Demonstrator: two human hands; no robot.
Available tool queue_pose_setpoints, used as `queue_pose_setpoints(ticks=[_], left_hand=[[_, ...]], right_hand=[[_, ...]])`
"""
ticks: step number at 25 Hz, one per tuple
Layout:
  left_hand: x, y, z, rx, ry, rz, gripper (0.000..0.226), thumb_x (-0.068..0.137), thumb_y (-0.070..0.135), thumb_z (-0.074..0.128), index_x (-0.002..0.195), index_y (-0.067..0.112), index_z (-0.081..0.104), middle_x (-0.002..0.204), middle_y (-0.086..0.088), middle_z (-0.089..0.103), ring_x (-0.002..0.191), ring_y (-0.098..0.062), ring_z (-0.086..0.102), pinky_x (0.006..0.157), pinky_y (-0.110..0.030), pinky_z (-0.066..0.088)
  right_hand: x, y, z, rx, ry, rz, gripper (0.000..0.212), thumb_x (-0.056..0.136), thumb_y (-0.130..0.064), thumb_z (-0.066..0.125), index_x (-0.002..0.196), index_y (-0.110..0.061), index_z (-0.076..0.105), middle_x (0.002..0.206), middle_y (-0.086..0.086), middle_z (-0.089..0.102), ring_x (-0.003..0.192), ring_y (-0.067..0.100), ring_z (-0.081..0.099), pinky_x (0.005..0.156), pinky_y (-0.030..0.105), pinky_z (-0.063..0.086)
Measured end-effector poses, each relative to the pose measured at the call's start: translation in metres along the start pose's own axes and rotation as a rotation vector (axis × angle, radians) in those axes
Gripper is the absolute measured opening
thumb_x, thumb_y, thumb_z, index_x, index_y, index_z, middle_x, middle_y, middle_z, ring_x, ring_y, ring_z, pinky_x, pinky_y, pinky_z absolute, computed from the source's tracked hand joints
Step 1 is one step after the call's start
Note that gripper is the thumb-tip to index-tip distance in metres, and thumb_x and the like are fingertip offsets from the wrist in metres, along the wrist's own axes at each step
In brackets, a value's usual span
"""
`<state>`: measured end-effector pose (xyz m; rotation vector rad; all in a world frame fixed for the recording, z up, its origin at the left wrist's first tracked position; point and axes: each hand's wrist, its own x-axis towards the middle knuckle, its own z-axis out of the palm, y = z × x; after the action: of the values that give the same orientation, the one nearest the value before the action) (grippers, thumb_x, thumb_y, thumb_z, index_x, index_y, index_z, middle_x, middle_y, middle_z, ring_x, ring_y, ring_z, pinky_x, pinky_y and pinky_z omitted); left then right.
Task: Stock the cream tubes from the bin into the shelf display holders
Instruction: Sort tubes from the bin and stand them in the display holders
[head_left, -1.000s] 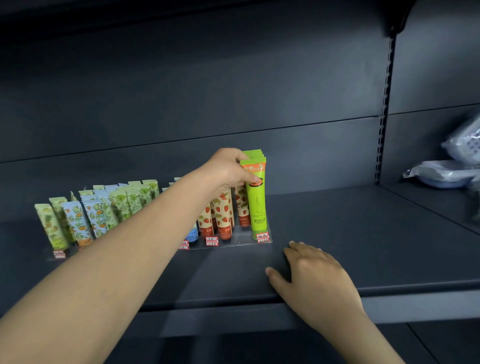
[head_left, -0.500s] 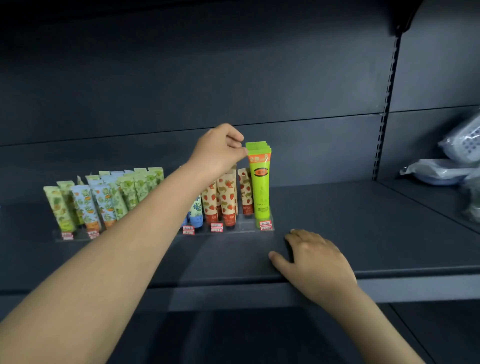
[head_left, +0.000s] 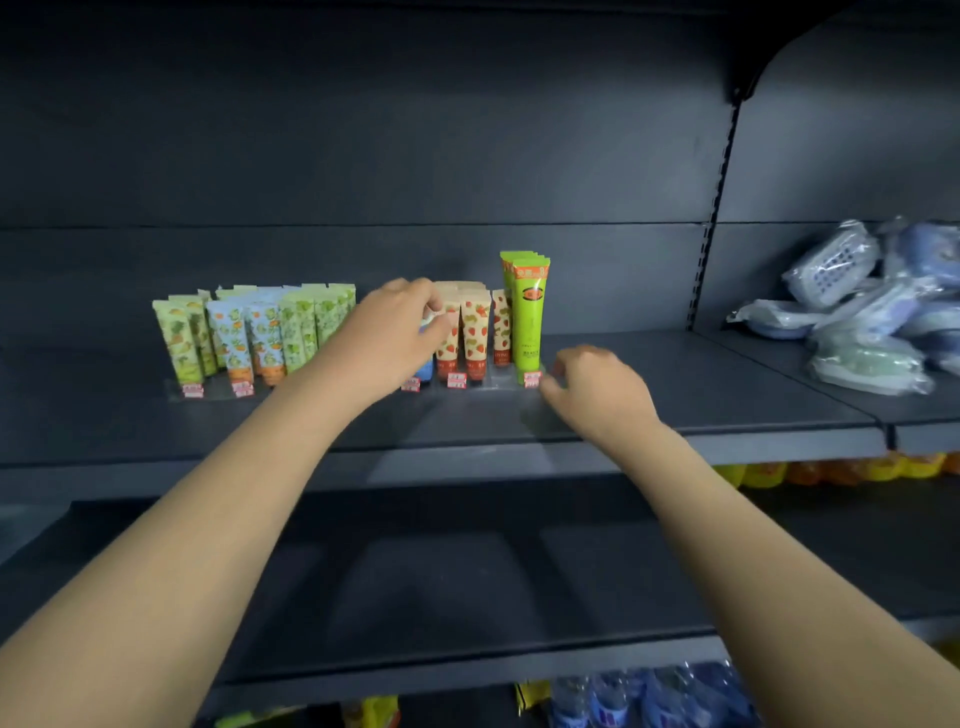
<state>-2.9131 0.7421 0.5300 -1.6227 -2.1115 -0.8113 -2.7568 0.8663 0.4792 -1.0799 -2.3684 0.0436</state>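
Cream tubes stand in rows in a clear display holder (head_left: 488, 383) on the dark shelf (head_left: 701, 395). From left to right: green and blue fruit-print tubes (head_left: 244, 332), a blue tube (head_left: 425, 366), strawberry tubes (head_left: 475, 332) and tall lime-green tubes (head_left: 527, 312). My left hand (head_left: 395, 332) is in front of the blue tube, its fingers curled round the tube's top. My right hand (head_left: 597, 387) hovers over the shelf with fingers loosely curled, its fingertips at the holder's right end beside the lime-green tubes. It holds nothing. No bin is in view.
Plastic-wrapped blue and green packs (head_left: 872, 322) are piled on the neighbouring shelf at the right. A bare lower shelf (head_left: 467, 571) lies under my arms. Yellow and orange goods (head_left: 831, 470) and blue bottles (head_left: 649, 696) sit further down.
My left hand let go of the lime-green tube and moved left and down to the blue tube. My right hand lifted off the shelf's front edge and moved up to the holder's right end.
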Motion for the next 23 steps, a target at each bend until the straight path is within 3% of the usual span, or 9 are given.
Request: queue_pose_setpoints(ticks=[3, 6, 13, 23], left_hand=[[-0.037, -0.005, -0.025, 0.082, -0.072, 0.012, 0.029, 0.095, 0.031, 0.046, 0.115, 0.012, 0.054, 0.119, -0.006, 0.055, 0.109, -0.02, 0.052, 0.093, -0.034, 0.043], [-0.079, -0.004, -0.047, 0.104, -0.084, 0.001, 0.029, 0.094, 0.031, 0.046, 0.115, 0.013, 0.054, 0.116, -0.005, 0.056, 0.105, -0.02, 0.053, 0.09, -0.033, 0.043], [-0.197, 0.002, -0.074, 0.09, -0.138, -0.146, 0.035, 0.094, 0.033, 0.047, 0.124, 0.016, 0.052, 0.125, -0.002, 0.053, 0.114, -0.019, 0.05, 0.092, -0.032, 0.042], [-0.389, -0.035, -0.037, 0.101, -0.406, -0.377, 0.032, 0.093, 0.03, 0.048, 0.12, 0.014, 0.053, 0.121, -0.005, 0.054, 0.112, -0.023, 0.052, 0.092, -0.038, 0.045]], right_hand=[[-0.025, -0.023, -0.016, -0.009, 0.016, -0.047, 0.027, 0.091, -0.027, 0.046, 0.099, -0.004, 0.059, 0.104, 0.013, 0.059, 0.096, 0.031, 0.053, 0.069, 0.032, 0.04], [-0.059, -0.041, -0.025, -0.022, -0.019, -0.074, 0.033, 0.09, -0.029, 0.046, 0.112, -0.007, 0.057, 0.113, 0.012, 0.058, 0.104, 0.031, 0.053, 0.077, 0.036, 0.044], [-0.166, -0.069, -0.024, 0.039, -0.066, -0.126, 0.037, 0.093, -0.032, 0.045, 0.12, -0.007, 0.054, 0.125, 0.01, 0.053, 0.114, 0.029, 0.048, 0.086, 0.038, 0.044], [-0.32, -0.111, 0.068, 0.045, -0.39, -0.131, 0.039, 0.09, -0.033, 0.047, 0.119, -0.008, 0.053, 0.123, 0.013, 0.053, 0.117, 0.032, 0.047, 0.09, 0.037, 0.041]])
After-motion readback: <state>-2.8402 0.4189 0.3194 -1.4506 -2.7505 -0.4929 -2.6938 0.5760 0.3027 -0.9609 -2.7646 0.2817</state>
